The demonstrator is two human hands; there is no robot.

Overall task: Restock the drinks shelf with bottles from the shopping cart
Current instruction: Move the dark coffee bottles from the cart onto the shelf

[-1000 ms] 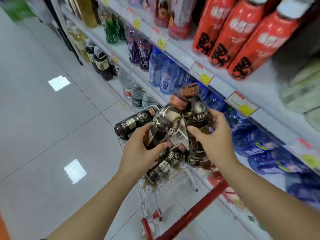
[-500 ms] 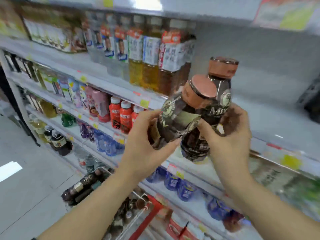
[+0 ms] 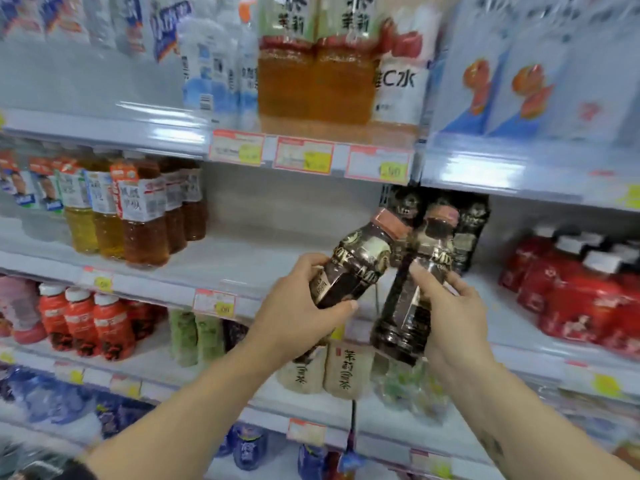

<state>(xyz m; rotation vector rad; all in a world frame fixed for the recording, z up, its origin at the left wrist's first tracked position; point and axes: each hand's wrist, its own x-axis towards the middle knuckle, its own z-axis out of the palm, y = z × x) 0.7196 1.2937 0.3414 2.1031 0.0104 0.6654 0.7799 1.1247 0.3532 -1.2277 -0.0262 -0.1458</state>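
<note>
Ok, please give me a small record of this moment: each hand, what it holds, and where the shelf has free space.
left hand: grips a dark bottle, tilted to the right
right hand: grips a second dark bottle, nearly upright
matching bottles: standing at the back, behind the held ones
bare shelf: between the matching bottles and the tea bottles

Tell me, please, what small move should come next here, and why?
Probably ease the right bottle forward onto the shelf, beside the matching stocked bottles: the right hand holds it nearest them, bare shelf lies beside them, and the left hand grips the left bottle.
</note>
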